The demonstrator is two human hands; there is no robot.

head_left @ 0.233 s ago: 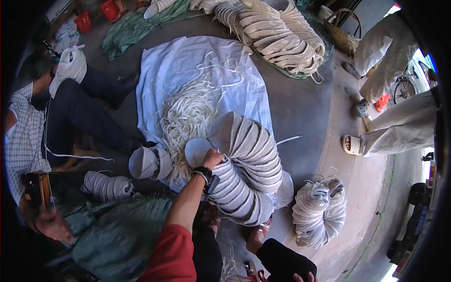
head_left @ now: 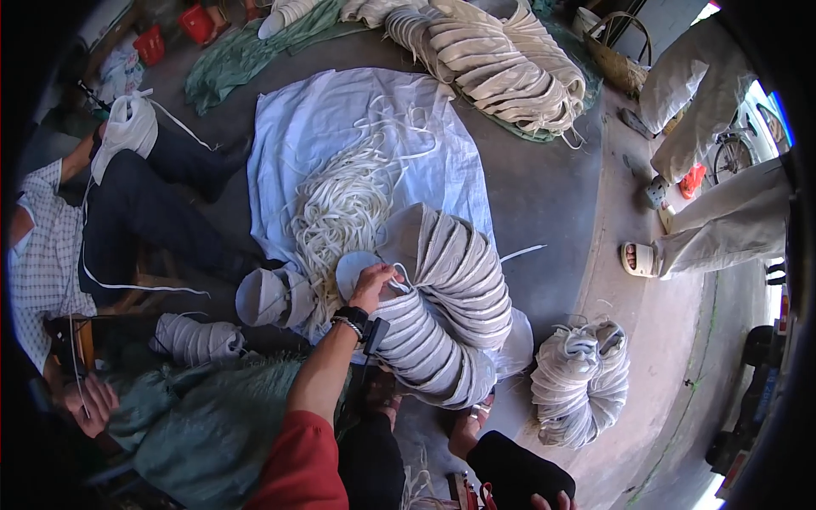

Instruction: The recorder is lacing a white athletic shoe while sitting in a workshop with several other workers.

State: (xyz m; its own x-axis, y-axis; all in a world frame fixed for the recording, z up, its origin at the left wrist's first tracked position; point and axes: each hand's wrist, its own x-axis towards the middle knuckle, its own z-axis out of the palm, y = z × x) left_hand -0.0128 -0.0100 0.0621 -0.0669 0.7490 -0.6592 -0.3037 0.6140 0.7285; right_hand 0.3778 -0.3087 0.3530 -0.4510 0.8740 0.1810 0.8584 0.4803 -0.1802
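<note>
My left hand (head_left: 374, 285), with a black watch on its wrist and a red sleeve behind it, reaches the near end of a curved stack of grey-white round pieces (head_left: 450, 297). Its fingers pinch a white strap (head_left: 401, 276) that loops against the pale end piece (head_left: 353, 265). A tangled pile of white straps (head_left: 340, 204) lies just beyond, on a white cloth (head_left: 323, 119). Of my right hand (head_left: 548, 501) only fingertips show at the lower edge, resting on a black bundle (head_left: 510, 467).
A seated person in a checked shirt (head_left: 42, 263) at the left holds a white bundle (head_left: 127, 127). Tied white bundles (head_left: 582, 382) lie at the right, a long stack (head_left: 501, 59) and basket (head_left: 625, 55) beyond. Someone's sandalled foot (head_left: 642, 255) stands at the right. Green netting (head_left: 195, 425) lies at the lower left.
</note>
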